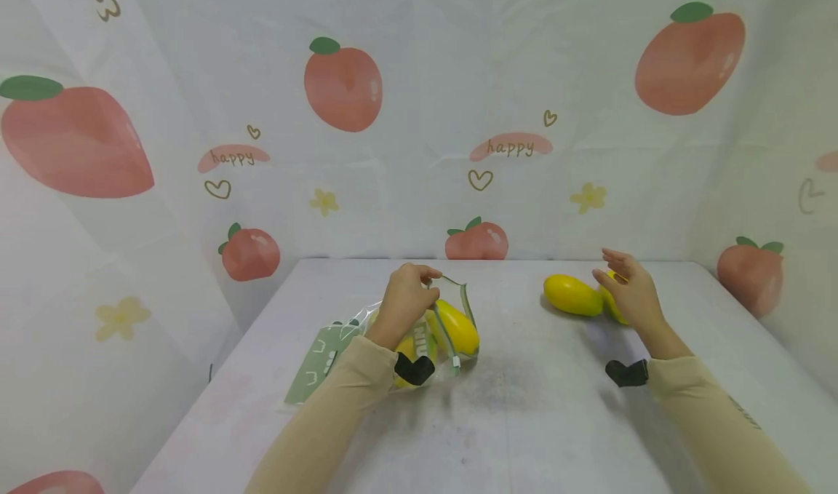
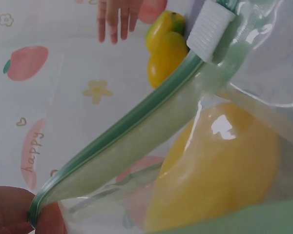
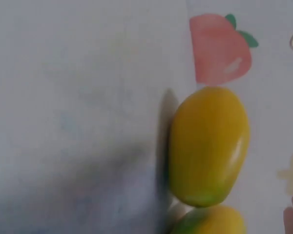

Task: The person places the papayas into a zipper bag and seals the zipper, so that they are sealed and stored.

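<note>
My left hand [image 1: 411,294] pinches the green-edged rim of a clear zip bag [image 2: 112,126] between thumb and finger, keeping its mouth spread. A white slider [image 2: 210,30] sits on the zip. Inside the bag lie yellow mangoes [image 1: 458,332], one showing large through the plastic in the left wrist view. Over on the right, my right hand [image 1: 630,290] hovers with loosely extended fingers, holding nothing, by two loose mangoes. The nearer-to-centre mango [image 3: 210,146] is yellow with a greenish end; the other mango [image 3: 212,222] is partly hidden behind the hand in the head view.
The bag's green printed part [image 1: 321,359] lies flat on the white table [image 1: 524,421] at the left. A curtain [image 1: 406,166] printed with peaches hangs behind the table's far edge and along both sides. Black straps [image 1: 625,372] circle both wrists.
</note>
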Action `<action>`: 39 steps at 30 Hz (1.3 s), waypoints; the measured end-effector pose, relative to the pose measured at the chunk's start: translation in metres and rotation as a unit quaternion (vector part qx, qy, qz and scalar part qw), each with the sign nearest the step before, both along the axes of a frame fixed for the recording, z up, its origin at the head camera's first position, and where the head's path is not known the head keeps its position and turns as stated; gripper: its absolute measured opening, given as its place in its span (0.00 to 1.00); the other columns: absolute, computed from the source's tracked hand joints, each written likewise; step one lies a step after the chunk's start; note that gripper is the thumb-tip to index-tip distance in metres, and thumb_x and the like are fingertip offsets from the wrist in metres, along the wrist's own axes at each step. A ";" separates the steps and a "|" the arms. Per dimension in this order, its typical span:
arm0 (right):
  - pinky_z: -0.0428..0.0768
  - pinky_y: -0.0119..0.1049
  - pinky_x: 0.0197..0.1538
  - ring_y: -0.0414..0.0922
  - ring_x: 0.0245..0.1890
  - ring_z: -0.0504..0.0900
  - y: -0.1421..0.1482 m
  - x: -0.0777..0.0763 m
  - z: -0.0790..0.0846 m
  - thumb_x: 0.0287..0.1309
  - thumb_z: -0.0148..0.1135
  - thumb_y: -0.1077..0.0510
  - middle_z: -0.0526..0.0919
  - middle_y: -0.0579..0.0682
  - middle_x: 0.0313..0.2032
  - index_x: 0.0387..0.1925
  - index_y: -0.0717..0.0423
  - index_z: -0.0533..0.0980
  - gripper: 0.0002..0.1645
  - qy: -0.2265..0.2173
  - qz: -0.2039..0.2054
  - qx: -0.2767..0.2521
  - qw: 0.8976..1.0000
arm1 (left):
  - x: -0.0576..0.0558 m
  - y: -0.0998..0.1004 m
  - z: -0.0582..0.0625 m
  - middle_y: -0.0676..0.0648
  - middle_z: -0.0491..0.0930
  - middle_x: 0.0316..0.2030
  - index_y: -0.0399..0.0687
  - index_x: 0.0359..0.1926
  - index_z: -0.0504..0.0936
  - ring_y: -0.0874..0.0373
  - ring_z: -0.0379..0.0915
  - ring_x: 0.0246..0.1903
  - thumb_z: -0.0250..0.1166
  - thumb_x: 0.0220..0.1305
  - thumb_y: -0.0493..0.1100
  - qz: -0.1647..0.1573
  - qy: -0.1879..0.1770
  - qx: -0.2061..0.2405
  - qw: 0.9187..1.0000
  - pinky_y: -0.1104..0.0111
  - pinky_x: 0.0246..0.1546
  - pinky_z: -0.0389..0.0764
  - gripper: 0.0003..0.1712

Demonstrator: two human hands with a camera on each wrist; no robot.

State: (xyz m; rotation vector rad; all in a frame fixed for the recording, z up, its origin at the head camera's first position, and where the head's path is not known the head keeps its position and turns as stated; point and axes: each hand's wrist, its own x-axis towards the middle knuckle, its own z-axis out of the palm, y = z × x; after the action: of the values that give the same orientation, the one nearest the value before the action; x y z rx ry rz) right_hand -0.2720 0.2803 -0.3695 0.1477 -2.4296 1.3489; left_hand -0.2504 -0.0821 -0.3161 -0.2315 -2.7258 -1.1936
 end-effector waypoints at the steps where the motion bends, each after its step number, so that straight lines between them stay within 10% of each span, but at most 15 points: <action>1: 0.59 0.62 0.67 0.69 0.67 0.60 0.002 0.000 -0.001 0.69 0.53 0.52 0.61 0.70 0.67 0.69 0.67 0.57 0.36 -0.001 -0.006 -0.002 1.000 | 0.000 0.000 0.000 0.38 0.80 0.44 0.42 0.49 0.85 0.59 0.74 0.23 0.60 0.54 0.31 0.000 0.000 0.000 1.000 0.73 0.26 0.79 0.20; 13: 0.49 0.68 0.68 0.74 0.69 0.47 0.026 -0.009 -0.019 0.68 0.51 0.53 0.49 0.76 0.69 0.71 0.68 0.52 0.38 -0.098 -0.083 0.053 0.990 | 0.001 0.001 0.000 0.39 0.79 0.43 0.42 0.48 0.85 0.60 0.75 0.22 0.61 0.55 0.31 0.001 0.001 0.001 1.000 0.73 0.25 0.79 0.19; 30: 0.48 0.68 0.68 0.76 0.68 0.42 0.051 -0.015 -0.025 0.65 0.52 0.45 0.37 0.79 0.68 0.70 0.76 0.33 0.55 -0.273 -0.048 0.077 0.958 | 0.002 0.000 0.002 0.39 0.79 0.43 0.42 0.48 0.85 0.60 0.76 0.21 0.61 0.55 0.31 0.003 0.002 -0.002 1.000 0.73 0.26 0.79 0.19; 39: 0.56 0.66 0.67 0.75 0.66 0.51 0.061 -0.015 -0.035 0.65 0.51 0.40 0.47 0.82 0.65 0.69 0.78 0.35 0.58 -0.272 -0.054 0.086 0.957 | 0.001 0.000 0.001 0.40 0.79 0.42 0.42 0.48 0.85 0.59 0.72 0.22 0.61 0.54 0.30 0.003 0.003 -0.006 1.000 0.74 0.24 0.76 0.19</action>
State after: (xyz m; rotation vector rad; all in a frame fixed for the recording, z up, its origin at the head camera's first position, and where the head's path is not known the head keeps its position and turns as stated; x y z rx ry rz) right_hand -0.2872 0.3412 -0.4043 -0.3583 -2.9515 1.2480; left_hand -0.2495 -0.0821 -0.3155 -0.2292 -2.7280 -1.1724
